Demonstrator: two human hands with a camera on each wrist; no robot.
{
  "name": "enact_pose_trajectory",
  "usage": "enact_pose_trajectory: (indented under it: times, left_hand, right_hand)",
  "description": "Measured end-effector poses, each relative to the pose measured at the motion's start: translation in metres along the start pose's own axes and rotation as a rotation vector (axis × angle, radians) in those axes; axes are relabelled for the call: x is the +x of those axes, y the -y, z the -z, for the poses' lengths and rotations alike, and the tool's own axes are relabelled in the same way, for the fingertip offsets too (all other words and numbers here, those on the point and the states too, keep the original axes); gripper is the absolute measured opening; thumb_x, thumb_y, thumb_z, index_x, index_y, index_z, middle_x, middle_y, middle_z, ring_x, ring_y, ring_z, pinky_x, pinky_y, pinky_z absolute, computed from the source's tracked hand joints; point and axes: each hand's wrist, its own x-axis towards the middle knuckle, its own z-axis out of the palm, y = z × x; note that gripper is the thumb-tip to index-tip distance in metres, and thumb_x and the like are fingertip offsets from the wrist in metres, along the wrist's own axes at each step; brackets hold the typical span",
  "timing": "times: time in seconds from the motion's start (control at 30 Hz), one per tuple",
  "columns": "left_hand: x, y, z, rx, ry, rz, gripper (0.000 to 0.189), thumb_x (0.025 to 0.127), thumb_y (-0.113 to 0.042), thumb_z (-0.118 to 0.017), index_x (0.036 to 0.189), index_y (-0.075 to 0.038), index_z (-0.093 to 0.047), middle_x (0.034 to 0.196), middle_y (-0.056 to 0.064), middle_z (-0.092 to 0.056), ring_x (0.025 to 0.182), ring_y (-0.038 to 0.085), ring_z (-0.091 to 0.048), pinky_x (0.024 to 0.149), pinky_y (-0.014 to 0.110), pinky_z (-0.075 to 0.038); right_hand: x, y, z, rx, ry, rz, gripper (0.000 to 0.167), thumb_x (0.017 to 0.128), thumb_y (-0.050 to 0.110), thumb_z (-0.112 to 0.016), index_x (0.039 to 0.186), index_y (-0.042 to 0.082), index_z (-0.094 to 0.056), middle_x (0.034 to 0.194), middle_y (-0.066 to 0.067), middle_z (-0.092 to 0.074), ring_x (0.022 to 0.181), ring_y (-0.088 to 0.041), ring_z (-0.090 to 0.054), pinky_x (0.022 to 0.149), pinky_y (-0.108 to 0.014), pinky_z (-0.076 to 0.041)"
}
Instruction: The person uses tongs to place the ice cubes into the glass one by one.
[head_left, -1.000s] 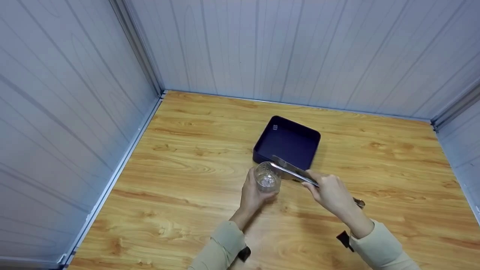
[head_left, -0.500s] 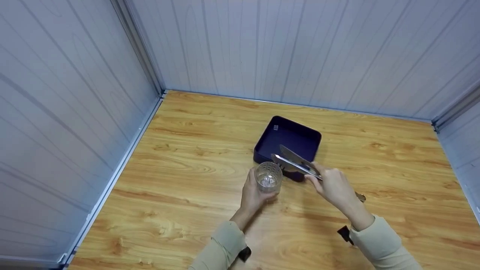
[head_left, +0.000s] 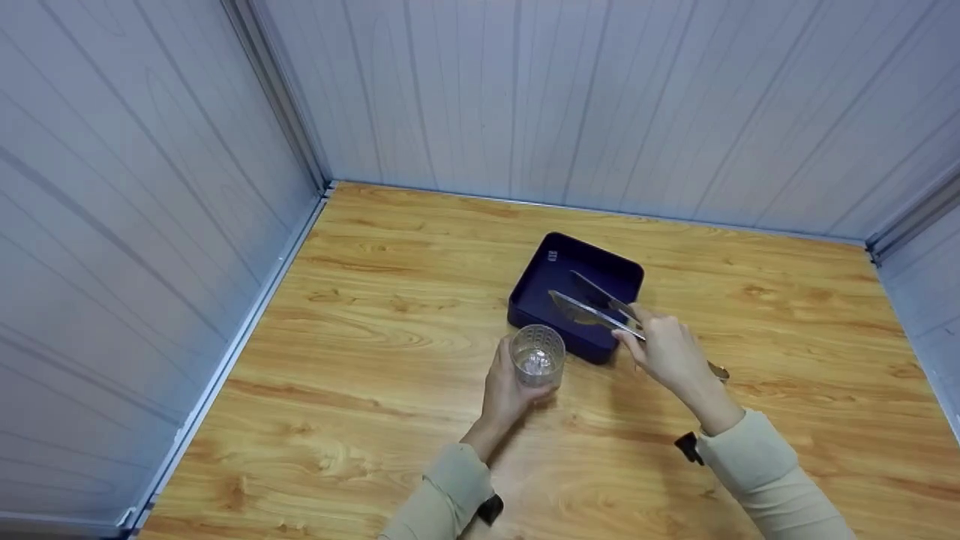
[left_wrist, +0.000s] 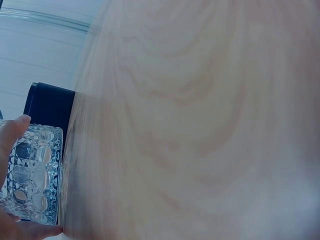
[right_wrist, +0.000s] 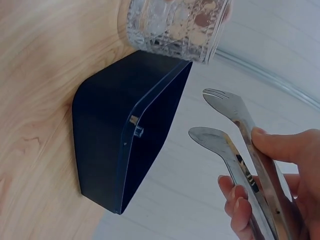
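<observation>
My left hand [head_left: 504, 394] grips a clear, patterned glass [head_left: 538, 358] by its side, low at the near side of a dark blue square tray [head_left: 523, 309]. Bright clear glints show at the bottom of the glass. In my right hand [head_left: 670, 360] are metal tongs [head_left: 592, 311], held over the tray with their ends spread apart and nothing between them. One tong end is slotted like a fork, the other rounded like a spoon, as the right wrist view shows. A small clear piece [right_wrist: 138, 131] lies inside the tray, in its far left corner in the head view.
Wood-grain tabletop [head_left: 360, 337] surrounds the tray. Pale panel walls [head_left: 480, 97] close off the back and both sides. A dark wrist strap piece [head_left: 490, 509] hangs beneath the left sleeve, another [head_left: 688, 448] by the right one.
The tongs have moved from the glass rim out over the tray, and their ends have spread wider. My left hand and the glass have stayed almost still.
</observation>
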Motion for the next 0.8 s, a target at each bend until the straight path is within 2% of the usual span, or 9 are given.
enact_pose_trajectory:
  times: [0.23,0.37,0.5,0.63,0.8]
  left_hand:
    - [0.001,0.0,0.0,0.0,0.005,0.012,0.087,0.049,-0.027,-0.085,0.119,-0.007,-0.036,0.114,0.008,-0.051,0.105,0.023,-0.051,0.09,0.034,-0.043]
    - [0.0,0.0,0.0,-0.009,0.006,0.012,0.089,0.049,-0.026,-0.086,0.121,-0.007,-0.036,0.115,0.009,-0.05,0.107,0.023,-0.05,0.092,0.034,-0.041]
    - [0.0,0.0,0.0,-0.016,0.014,0.018,0.09,0.049,-0.024,-0.086,0.122,-0.007,-0.035,0.116,0.01,-0.05,0.107,0.024,-0.05,0.092,0.035,-0.041]
    - [0.0,0.0,0.0,-0.01,0.02,0.026,0.09,0.049,-0.025,-0.086,0.121,-0.006,-0.035,0.116,0.012,-0.05,0.107,0.025,-0.05,0.092,0.036,-0.041]
    - [0.001,0.0,0.0,0.005,0.02,0.027,0.091,0.049,-0.025,-0.086,0.121,-0.007,-0.034,0.116,0.011,-0.05,0.106,0.025,-0.05,0.091,0.036,-0.042]
  right_hand:
    - [0.014,-0.007,-0.002,-0.015,0.06,-0.042,0.05,0.084,0.026,-0.06,0.116,-0.011,-0.051,0.042,-0.001,-0.037,0.033,-0.013,-0.032,0.034,-0.028,-0.035]
    - [0.022,-0.01,-0.005,-0.051,0.071,-0.064,0.051,0.083,0.027,-0.061,0.117,-0.01,-0.051,0.043,-0.003,-0.039,0.035,-0.017,-0.039,0.036,-0.032,-0.039]
    - [0.03,-0.011,-0.009,-0.072,0.068,-0.076,0.049,0.082,0.027,-0.062,0.114,-0.008,-0.052,0.048,-0.008,-0.046,0.041,-0.024,-0.047,0.038,-0.037,-0.043]
    - [0.039,-0.012,-0.013,-0.098,0.066,-0.074,0.044,0.083,0.027,-0.061,0.11,-0.007,-0.052,0.052,-0.014,-0.049,0.043,-0.029,-0.05,0.038,-0.039,-0.043]
    - [0.049,-0.016,-0.021,-0.142,0.05,-0.054,0.042,0.082,0.027,-0.062,0.105,-0.006,-0.054,0.065,-0.021,-0.056,0.051,-0.036,-0.054,0.044,-0.044,-0.047]
